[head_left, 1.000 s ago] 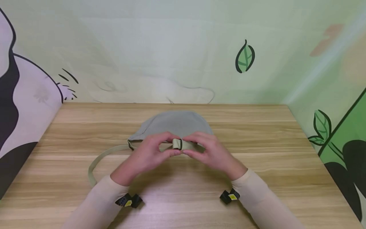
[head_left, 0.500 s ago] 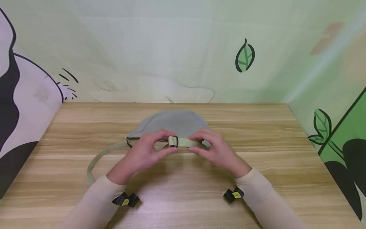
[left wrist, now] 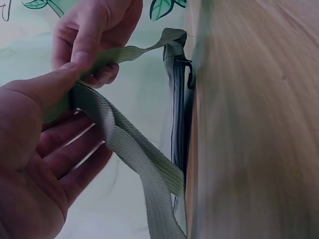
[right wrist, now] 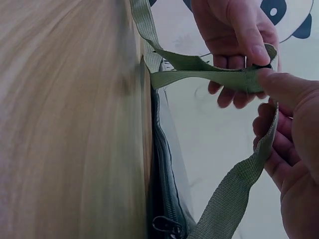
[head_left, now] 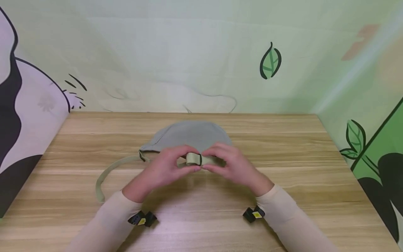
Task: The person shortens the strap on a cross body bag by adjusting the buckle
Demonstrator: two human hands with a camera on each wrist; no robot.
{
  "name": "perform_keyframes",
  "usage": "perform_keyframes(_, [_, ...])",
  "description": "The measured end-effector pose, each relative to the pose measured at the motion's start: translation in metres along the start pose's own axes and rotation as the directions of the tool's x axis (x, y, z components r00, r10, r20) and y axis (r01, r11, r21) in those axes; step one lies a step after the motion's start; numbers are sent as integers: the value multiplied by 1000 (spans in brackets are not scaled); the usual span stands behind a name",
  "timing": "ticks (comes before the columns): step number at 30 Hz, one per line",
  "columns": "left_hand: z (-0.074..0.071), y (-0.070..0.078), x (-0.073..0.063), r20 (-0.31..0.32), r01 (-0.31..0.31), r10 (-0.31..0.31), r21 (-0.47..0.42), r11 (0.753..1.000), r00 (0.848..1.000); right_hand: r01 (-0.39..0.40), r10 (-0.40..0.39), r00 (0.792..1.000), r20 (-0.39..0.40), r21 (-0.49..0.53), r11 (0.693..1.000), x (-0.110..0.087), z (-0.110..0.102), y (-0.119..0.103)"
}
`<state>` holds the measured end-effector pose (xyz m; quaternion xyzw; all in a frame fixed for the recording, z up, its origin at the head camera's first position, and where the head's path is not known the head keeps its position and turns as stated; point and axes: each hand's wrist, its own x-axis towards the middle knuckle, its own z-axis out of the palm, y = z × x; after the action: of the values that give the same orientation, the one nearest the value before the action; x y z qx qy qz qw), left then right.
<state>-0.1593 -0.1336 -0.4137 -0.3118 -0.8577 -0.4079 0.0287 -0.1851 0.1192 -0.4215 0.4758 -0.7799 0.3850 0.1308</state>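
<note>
A grey waist bag (head_left: 192,134) lies on the wooden table, its black zipper (right wrist: 167,184) visible in the right wrist view. Its olive webbing strap (head_left: 118,164) curves out to the left and is raised in front of the bag. A black slider buckle (head_left: 200,159) sits on the raised part, with a short strap loop (head_left: 192,159) to its left. My left hand (head_left: 162,168) pinches the strap at the buckle between thumb and index finger. Just right of the buckle, my right hand (head_left: 234,164) pinches the strap. The fingertips of both hands nearly meet there.
The wooden table (head_left: 201,217) runs back to a printed fabric backdrop (head_left: 176,63) with leaf and panda drawings. Black wrist cameras (head_left: 143,218) sit at both sleeve cuffs. The strap's left curve lies beside my left forearm.
My right hand slid right along the strap, away from the buckle, then came back to it. The loop left of the buckle looks longer. The bag has barely moved.
</note>
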Motion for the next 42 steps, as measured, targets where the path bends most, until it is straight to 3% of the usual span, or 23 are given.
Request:
perform_keyframes(5, [1, 3, 1, -5, 12, -12, 33, 999, 1000, -39, 40, 998, 42, -37, 999, 2, -1, -3])
perform_keyframes(16, [-3, -4, -4, -75, 8, -9, -14, 1000, 997, -162, 161, 985, 54, 16, 987, -12, -7, 3])
perform_keyframes(22, [-4, -6, -6, -71, -6, 4, -23, 1000, 997, -112, 111, 994, 22, 31, 993, -14, -8, 6])
perform_keyframes(31, [-2, -7, -6, -35, 50, -51, -31, 998, 998, -44, 44, 999, 6, 35, 998, -11, -8, 8])
perform_keyframes(42, [8, -4, 4, -31, -35, 34, -29, 999, 999, -3, 2, 1000, 29, 27, 1000, -5, -7, 7])
